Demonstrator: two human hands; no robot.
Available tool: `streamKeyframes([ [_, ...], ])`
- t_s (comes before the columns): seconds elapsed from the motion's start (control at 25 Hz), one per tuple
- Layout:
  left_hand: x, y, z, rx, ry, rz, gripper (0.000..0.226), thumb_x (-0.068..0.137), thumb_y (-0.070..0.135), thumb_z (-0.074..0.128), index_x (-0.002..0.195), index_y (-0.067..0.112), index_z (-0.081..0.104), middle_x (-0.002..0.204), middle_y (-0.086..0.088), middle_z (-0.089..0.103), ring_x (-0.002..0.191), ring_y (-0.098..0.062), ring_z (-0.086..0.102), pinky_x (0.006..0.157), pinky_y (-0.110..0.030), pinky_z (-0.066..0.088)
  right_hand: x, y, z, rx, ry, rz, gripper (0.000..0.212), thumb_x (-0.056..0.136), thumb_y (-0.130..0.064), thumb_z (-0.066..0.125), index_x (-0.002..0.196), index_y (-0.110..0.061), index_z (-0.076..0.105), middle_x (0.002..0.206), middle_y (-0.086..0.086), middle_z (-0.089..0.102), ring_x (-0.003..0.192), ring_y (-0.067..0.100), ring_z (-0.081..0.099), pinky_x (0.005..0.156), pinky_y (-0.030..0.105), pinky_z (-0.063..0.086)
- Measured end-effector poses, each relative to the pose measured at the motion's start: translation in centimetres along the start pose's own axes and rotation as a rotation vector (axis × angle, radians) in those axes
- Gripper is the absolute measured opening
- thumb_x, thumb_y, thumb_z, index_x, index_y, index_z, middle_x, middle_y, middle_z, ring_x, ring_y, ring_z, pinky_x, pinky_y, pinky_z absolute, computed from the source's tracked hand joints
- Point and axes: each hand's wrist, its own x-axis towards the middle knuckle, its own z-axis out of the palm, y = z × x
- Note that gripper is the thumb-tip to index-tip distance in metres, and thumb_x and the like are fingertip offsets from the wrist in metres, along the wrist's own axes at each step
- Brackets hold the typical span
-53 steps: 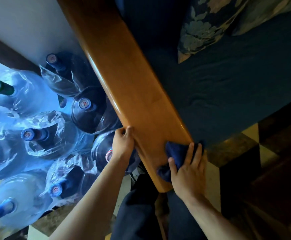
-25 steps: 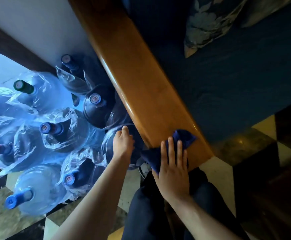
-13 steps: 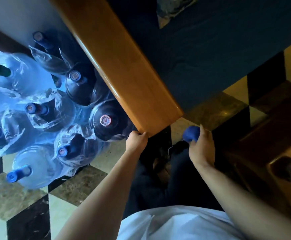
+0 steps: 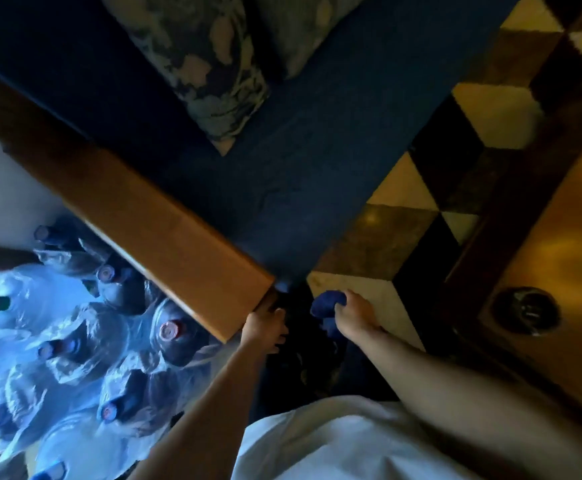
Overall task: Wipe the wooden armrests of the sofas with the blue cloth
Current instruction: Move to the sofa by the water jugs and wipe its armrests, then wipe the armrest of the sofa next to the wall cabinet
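Observation:
A long wooden armrest point(image 4: 151, 223) runs from the upper left down to its near end at centre, beside the dark blue sofa seat point(image 4: 303, 161). My left hand point(image 4: 263, 327) touches the armrest's near end, fingers curled at its edge. My right hand point(image 4: 355, 318) hangs just right of that end, off the wood, and grips the bunched blue cloth point(image 4: 327, 301). The cloth is clear of the armrest, above the tiled floor.
Several large water bottles point(image 4: 74, 344) wrapped in plastic crowd the floor left of the armrest. A patterned cushion point(image 4: 206, 60) lies on the seat. A wooden table point(image 4: 556, 258) with a dark ashtray point(image 4: 525, 311) stands at the right across checkered tiles point(image 4: 403, 195).
My right hand wiped the cloth across the armrest's near end, then pulled it off the wood. My left hand slid from the armrest's side to its end. The view pulled back and swung right.

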Motion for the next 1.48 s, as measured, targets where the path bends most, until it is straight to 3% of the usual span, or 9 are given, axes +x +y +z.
streamKeyframes([
  [0.16, -1.7, 7.7, 7.1, 0.109, -0.102, 0.052, 0.025, 0.1, 0.014, 0.047, 0.077, 0.01, 0.056, 0.071, -0.009, 0.055, 0.061, -0.024, 0.052, 0.06, -0.027, 0.037, 3.0, 3.2, -10.1, 0.218, 0.134, 0.105, 0.035, 0.101, -0.019, 0.049, 0.132, -0.005, 0.058, 0.135, 0.021, 0.061, 0.124, 0.038, 0.058, 0.095, 0.036, 0.045],
  [0.32, -3.6, 15.5, 14.2, 0.176, -0.106, 0.18, 0.036, 0.104, 0.036, 0.044, 0.089, 0.01, 0.064, 0.086, -0.009, 0.065, 0.073, -0.024, 0.06, 0.062, -0.03, 0.047, 5.9, 5.0, -18.3, 0.477, 0.213, 0.097, 0.036, 0.1, -0.015, 0.049, 0.134, -0.009, 0.056, 0.133, 0.02, 0.061, 0.121, 0.038, 0.059, 0.082, 0.033, 0.041],
  [0.52, -4.6, 25.8, 20.3, 0.209, -0.135, 0.278, 0.032, 0.103, 0.037, 0.052, 0.109, 0.008, 0.065, 0.1, -0.013, 0.068, 0.089, -0.028, 0.064, 0.079, -0.041, 0.053, 9.3, 5.2, -26.6, 0.674, 0.244, 0.068, 0.036, 0.098, -0.011, 0.051, 0.133, -0.011, 0.059, 0.127, 0.019, 0.064, 0.119, 0.038, 0.06, 0.088, 0.04, 0.046],
  [0.68, -4.1, 32.1, 24.3, 0.301, -0.157, 0.336, 0.029, 0.102, 0.033, 0.053, 0.091, 0.01, 0.067, 0.103, -0.013, 0.073, 0.088, -0.024, 0.067, 0.079, -0.041, 0.057, 12.3, 5.3, -33.7, 0.772, 0.313, 0.062, 0.037, 0.098, -0.008, 0.048, 0.135, -0.009, 0.056, 0.13, 0.018, 0.062, 0.121, 0.036, 0.058, 0.093, 0.042, 0.046],
  [0.84, -3.2, 40.1, 28.5, 0.353, -0.188, 0.398, 0.052, 0.104, 0.041, 0.047, 0.073, 0.005, 0.069, 0.097, -0.012, 0.077, 0.091, -0.023, 0.071, 0.077, -0.037, 0.059, 16.5, 3.7, -41.5, 0.84, 0.362, 0.023, 0.038, 0.098, -0.008, 0.047, 0.134, -0.013, 0.058, 0.128, 0.013, 0.065, 0.119, 0.033, 0.061, 0.101, 0.046, 0.05],
  [1.0, -0.9, 52.0, 34.2, 0.308, -0.223, 0.463, 0.039, 0.105, 0.039, 0.045, 0.083, 0.015, 0.065, 0.089, -0.009, 0.067, 0.079, -0.025, 0.065, 0.071, -0.035, 0.054, 23.4, 0.5, -51.2, 0.852, 0.435, -0.034, 0.037, 0.098, -0.008, 0.049, 0.132, -0.018, 0.06, 0.117, 0.003, 0.063, 0.111, 0.025, 0.061, 0.092, 0.04, 0.049],
  [1.2, 4.2, 71.7, 41.8, 0.377, -0.212, 0.676, 0.035, 0.105, 0.043, 0.042, 0.076, 0.025, 0.053, 0.103, -0.015, 0.062, 0.109, -0.039, 0.064, 0.1, -0.055, 0.051, 35.7, -5.8, -65.8, 0.798, 0.532, -0.071, 0.029, 0.1, -0.012, 0.051, 0.127, -0.018, 0.059, 0.11, -0.001, 0.06, 0.105, 0.022, 0.059, 0.081, 0.032, 0.042],
  [1.32, 4.9, 81.8, 45.0, 0.383, -0.176, 0.728, 0.039, 0.101, 0.05, 0.045, 0.087, 0.016, 0.06, 0.101, -0.017, 0.067, 0.097, -0.034, 0.065, 0.095, -0.051, 0.054, 39.4, -8.9, -74.2, 0.757, 0.557, -0.116, 0.025, 0.1, -0.011, 0.051, 0.119, -0.025, 0.058, 0.102, -0.007, 0.061, 0.095, 0.016, 0.057, 0.068, 0.022, 0.039],
  [1.48, 5.2, 94.7, 50.4, 0.388, -0.183, 0.81, 0.041, 0.098, 0.051, 0.047, 0.08, 0.015, 0.053, 0.08, -0.01, 0.056, 0.076, -0.024, 0.054, 0.073, -0.041, 0.047, 43.8, -10.5, -85.6, 0.797, 0.601, -0.148, 0.03, 0.1, -0.011, 0.052, 0.124, -0.027, 0.059, 0.109, 0.001, 0.068, 0.1, 0.023, 0.065, 0.085, 0.037, 0.052],
])
